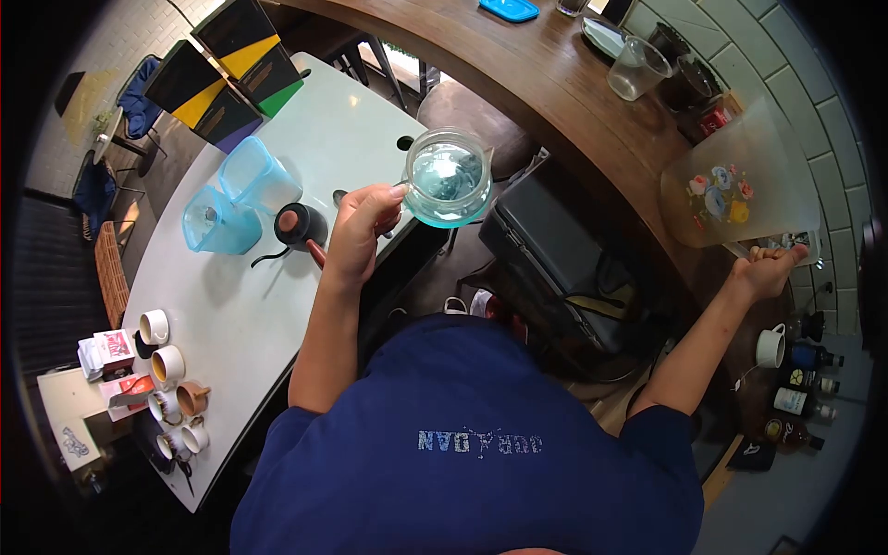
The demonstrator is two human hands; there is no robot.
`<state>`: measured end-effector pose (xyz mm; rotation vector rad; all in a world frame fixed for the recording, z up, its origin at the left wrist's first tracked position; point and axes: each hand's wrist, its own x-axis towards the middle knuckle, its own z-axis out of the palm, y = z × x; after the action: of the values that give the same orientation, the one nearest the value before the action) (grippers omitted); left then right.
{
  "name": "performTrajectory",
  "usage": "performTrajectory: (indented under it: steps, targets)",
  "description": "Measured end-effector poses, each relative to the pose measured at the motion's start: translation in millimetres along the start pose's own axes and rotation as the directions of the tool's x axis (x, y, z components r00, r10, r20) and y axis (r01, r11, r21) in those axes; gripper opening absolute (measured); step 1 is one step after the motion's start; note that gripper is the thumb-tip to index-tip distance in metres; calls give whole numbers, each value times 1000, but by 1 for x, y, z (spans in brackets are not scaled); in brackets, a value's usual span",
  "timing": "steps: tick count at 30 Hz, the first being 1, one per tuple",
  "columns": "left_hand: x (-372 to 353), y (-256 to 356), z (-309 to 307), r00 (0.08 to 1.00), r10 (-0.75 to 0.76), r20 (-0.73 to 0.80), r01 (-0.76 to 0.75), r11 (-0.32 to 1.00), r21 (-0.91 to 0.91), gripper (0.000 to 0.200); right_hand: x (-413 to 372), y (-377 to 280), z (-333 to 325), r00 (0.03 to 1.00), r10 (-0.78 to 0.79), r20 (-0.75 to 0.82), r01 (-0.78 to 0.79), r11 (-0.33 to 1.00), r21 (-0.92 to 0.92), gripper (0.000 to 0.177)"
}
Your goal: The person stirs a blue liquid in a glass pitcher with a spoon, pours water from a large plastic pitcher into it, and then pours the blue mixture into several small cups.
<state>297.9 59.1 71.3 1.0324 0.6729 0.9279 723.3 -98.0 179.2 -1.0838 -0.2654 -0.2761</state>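
Note:
My left hand (365, 222) is closed on the handle of a small clear glass jug (449, 176), holding it up in the gap between the white table (277, 314) and the wooden counter (555, 83). Its bottom looks blue-green. My right hand (772, 268) reaches out to the right and grips the handle of a large frosted pitcher (740, 180) with a flower print, which is over the counter's right end. Whether there is liquid in either vessel I cannot tell.
On the white table are two blue plastic containers (236, 199), a black gooseneck kettle (296, 227) and several cups (171, 370). The counter bears a clear plastic cup (636, 69), a plate and a blue lid (509, 9). Bottles (800, 398) and a white mug (770, 347) sit at right. A black case (555, 259) lies below.

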Motion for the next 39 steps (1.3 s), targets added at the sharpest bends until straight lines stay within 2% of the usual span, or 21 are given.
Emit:
performTrajectory:
  steps: [4,10,11,12,14,15,16,17,18,20,22,23,24,25,26,28,30,33,34,38,39]
  targets:
    - [-4,-10,7,1000,-3,-8,3,1000,27,34,1,5,7,998,6,-66,-9,999,-37,52]
    - [-21,-15,8,997,-62,-43,61,998,-16,32,8,10,2,1000,16,-25,-18,997,-79,51]
    - [-26,-15,7,996,-69,-63,68,998,-18,32,23,21,-19,995,29,100,-19,995,-96,52]
    - [-30,-15,5,996,-56,-68,55,998,-23,32,20,21,-18,992,42,115,-30,994,-101,52]
    - [-41,-13,3,994,-44,-100,41,999,-32,31,10,22,-12,985,-164,59,165,986,-23,46]
    - [-48,-9,2,990,-32,-138,28,999,-30,31,9,27,-13,986,-147,80,149,989,-20,46]
    - [-55,-7,0,984,-19,-175,15,1000,-26,31,7,34,-16,892,-446,-67,436,891,-129,38]
    - [-63,-4,-5,980,-17,-201,12,1000,-25,31,3,40,-19,686,-707,-174,657,704,-269,41]
    - [-72,-2,-11,975,-8,-222,4,1000,-19,30,-12,41,-18,545,-816,-192,726,574,-380,38]
    - [-89,4,-21,966,9,-259,-13,1000,-11,30,-36,49,-18,400,-916,-43,840,384,-383,31]
    - [-106,8,-32,945,55,-324,-55,998,9,31,-84,62,0,571,-804,164,806,587,77,19]
    - [-113,10,-39,941,63,-331,-63,998,13,31,-124,59,16,747,-610,265,562,792,238,14]
    - [-122,12,-45,929,71,-364,-57,997,52,32,-168,56,34,832,-382,403,246,904,350,10]
    - [-131,13,-52,916,78,-393,-47,995,88,34,-204,59,46,799,-249,547,129,960,248,6]
    - [-140,15,-59,915,83,-395,-52,995,87,34,-238,58,56,715,-45,698,215,964,-158,7]
    - [-158,18,-75,893,103,-439,-81,994,68,34,-294,86,69,319,314,894,98,927,-361,16]
    - [-179,21,-95,880,109,-462,-89,994,65,34,-343,110,74,159,453,877,271,835,-480,27]
    - [-217,26,-128,852,109,-512,-90,994,63,33,-396,136,74,50,513,857,436,761,-481,35]
    - [-229,28,-138,845,107,-525,-86,994,64,33,-408,149,71,18,559,829,425,746,-512,40]
    - [-274,31,-179,811,88,-579,-66,996,59,33,-432,165,62,62,356,932,673,675,-302,35]
    - [-284,32,-188,800,89,-593,-66,996,61,33,-432,169,63,67,457,887,616,681,-397,35]
